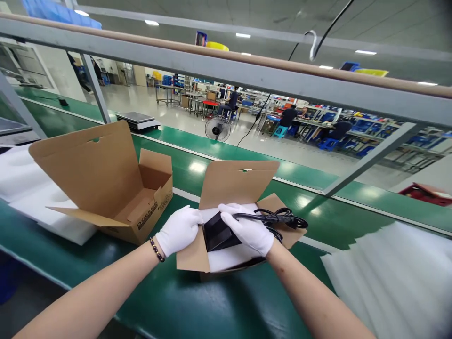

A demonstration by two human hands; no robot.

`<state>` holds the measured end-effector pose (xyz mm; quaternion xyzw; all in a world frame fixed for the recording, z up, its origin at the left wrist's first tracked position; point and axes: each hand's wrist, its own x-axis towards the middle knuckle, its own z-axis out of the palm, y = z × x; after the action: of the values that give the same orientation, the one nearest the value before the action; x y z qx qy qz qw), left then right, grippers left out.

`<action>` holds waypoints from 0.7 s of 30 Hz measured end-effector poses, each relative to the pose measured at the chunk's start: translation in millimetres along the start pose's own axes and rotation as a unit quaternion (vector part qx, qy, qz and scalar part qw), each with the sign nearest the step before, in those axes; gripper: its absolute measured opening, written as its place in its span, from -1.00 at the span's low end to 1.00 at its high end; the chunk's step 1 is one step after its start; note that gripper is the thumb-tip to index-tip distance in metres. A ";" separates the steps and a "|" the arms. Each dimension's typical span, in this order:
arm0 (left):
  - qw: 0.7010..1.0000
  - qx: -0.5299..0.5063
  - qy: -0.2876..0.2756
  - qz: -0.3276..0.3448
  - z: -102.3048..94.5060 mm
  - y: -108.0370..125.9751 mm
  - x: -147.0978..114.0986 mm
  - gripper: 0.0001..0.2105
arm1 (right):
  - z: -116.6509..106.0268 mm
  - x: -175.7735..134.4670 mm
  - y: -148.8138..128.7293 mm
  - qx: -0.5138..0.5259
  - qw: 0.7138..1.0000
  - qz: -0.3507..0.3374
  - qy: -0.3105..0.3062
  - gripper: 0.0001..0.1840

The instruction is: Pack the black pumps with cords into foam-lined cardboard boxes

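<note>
An open cardboard box (pixel 192 256) stands on the green bench, its lid raised at the back and its side flaps spread. White foam (pixel 233 260) lines it. At the box's left flap, my left hand (pixel 181 230), in a white glove, has its fingers closed on the edge. My right hand (pixel 249 231), also gloved, is closed over the right part of a black power adapter (pixel 216 234) above the foam. A coiled black power cord (pixel 286 219) runs from beneath its fingers over the right flap. The right palm hides part of the adapter.
A second open cardboard box (pixel 134 207) sits to the left, beside white foam pieces (pixel 52 209). White foam sheets (pixel 391 278) are stacked at right. Behind are a scale (pixel 137 121), a metal frame rail (pixel 226 63) crossing above, and a fan (pixel 217 129). People sit farther off.
</note>
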<state>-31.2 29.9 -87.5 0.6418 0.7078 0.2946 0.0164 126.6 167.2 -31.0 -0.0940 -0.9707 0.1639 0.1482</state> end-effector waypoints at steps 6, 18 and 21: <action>1.000 0.011 -0.014 -0.010 -2.5 5.6 3.6 -0.72 | 31.5 8.8 -23.3 0.094 0.993 0.032 -0.070 -0.77; 0.987 -0.047 -0.112 0.110 -15.3 14.4 -6.2 -0.67 | 55.7 -4.8 -13.6 -0.048 0.982 -0.059 -0.174 -0.68; 0.984 0.001 -0.147 0.102 -24.4 25.8 -4.6 -0.76 | 56.4 -1.5 -20.0 -0.091 0.970 -0.061 -0.218 -0.72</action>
<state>-17.0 16.0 -57.7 0.7472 0.6285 0.1965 0.0892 107.3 131.8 -75.3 -0.0097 -0.9944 0.0822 -0.0660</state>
